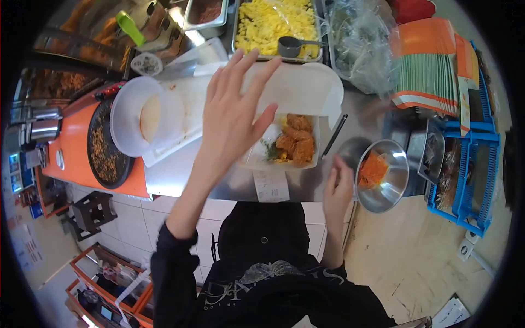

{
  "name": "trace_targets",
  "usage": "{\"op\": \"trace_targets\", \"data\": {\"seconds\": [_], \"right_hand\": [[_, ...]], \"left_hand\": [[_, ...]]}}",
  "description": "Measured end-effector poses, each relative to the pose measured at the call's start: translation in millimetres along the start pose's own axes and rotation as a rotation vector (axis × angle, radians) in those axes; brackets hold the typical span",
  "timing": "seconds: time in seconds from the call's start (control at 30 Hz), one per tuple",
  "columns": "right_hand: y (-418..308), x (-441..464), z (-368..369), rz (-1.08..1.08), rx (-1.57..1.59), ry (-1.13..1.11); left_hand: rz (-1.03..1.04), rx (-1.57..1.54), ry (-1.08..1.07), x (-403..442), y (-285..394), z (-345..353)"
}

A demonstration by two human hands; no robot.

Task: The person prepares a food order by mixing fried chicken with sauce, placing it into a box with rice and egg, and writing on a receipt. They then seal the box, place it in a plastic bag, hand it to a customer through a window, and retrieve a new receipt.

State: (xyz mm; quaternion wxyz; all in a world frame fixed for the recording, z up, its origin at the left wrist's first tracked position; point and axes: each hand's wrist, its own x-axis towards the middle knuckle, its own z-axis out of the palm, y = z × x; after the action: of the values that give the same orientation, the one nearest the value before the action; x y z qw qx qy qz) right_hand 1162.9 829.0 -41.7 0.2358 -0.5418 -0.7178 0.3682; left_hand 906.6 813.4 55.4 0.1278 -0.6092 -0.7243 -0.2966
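Observation:
My left hand [235,109] is raised over the counter with its fingers spread, holding nothing. It covers part of an open paper box [316,143] whose lid is folded back. Inside the box lie pieces of orange-brown coated food [297,143], some white food and green bits. My right hand [340,183] is at the counter's front edge, fingers bent, just left of a steel bowl [398,188] with orange food [373,170] in it. A black pen [334,135] lies between box and bowl. A printed slip [271,187] sits in front of the box.
A tray of yellow food [262,22] with a black scoop [290,47] stands at the back. To the left are clear plastic bowls [128,117] and a dark plate of brown crumbs [104,158]. Stacked folded cartons [426,74] and a blue rack [465,191] are at the right.

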Motion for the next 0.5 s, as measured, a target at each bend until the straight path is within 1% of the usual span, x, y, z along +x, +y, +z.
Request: {"op": "trace_targets", "data": {"seconds": [0.03,0.13,0.17,0.2,0.27,0.33,0.4,0.43,0.5], "right_hand": [[-4,0,1,0.07,0.161,-0.055],[3,19,26,0.325,0.628,-0.175],[14,26,32,0.235,0.621,-0.107],[14,34,28,0.294,0.635,-0.169],[12,44,18,0.415,0.645,-0.306],[16,48,25,0.471,0.595,-0.282],[14,53,28,0.467,0.527,-0.294],[25,51,38,0.415,0.451,-0.227],[47,52,56,0.125,0.363,-0.06]], "left_hand": [[0.133,0.142,-0.006,22,-4,10],[-0.091,-0.023,-0.721,50,-46,32],[-0.074,-0.039,-0.817,59,-46,19],[-0.054,-0.052,-0.926,63,-37,1],[-0.09,-0.31,-1.409,60,-19,-17],[0.282,-0.412,-1.07,15,5,18],[0.479,-0.21,-0.772,-11,17,69],[0.496,-0.202,-0.784,-14,17,78],[0.536,-0.196,-0.82,-18,20,85]]}}
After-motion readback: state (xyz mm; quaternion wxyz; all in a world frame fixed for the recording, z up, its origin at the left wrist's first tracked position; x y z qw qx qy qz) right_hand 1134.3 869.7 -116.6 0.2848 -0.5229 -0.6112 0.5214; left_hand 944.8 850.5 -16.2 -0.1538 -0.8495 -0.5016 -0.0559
